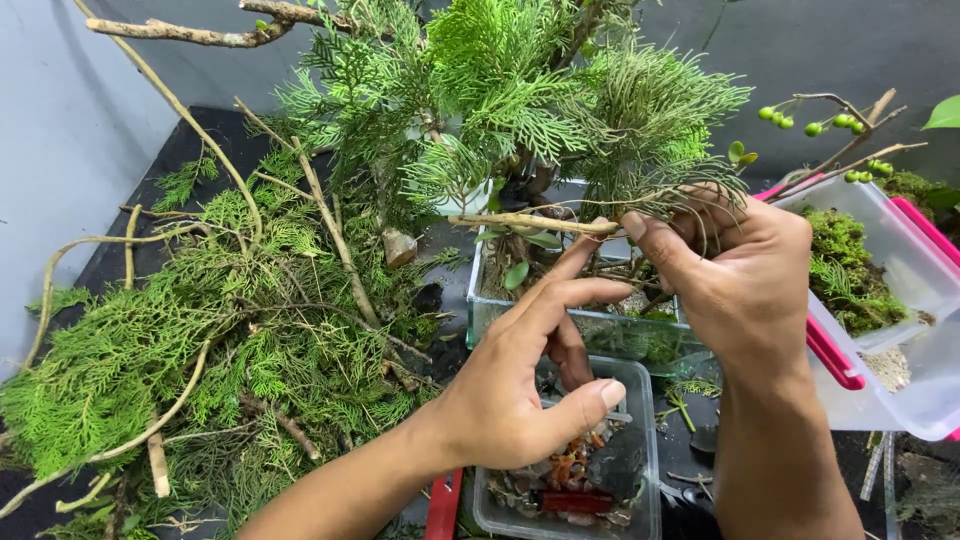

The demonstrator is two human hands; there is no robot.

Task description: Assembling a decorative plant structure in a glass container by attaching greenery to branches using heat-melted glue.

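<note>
My right hand (745,280) is closed on a thin pale twig (530,222) with drooping green cypress foliage (655,120), holding it level over a small glass tank (575,325) that holds soil and plants. My left hand (525,370) hovers just below with fingers spread; its fingertips reach up near the twig, and I cannot tell if they touch it. A clear plastic tub (640,470) with dark and reddish bits sits under my left hand.
A big heap of cut cypress branches (200,320) covers the dark table at left. A clear box with a pink rim (880,330) holding moss (845,265) stands at right. A branch with green berries (815,120) pokes in at upper right. A grey wall runs behind.
</note>
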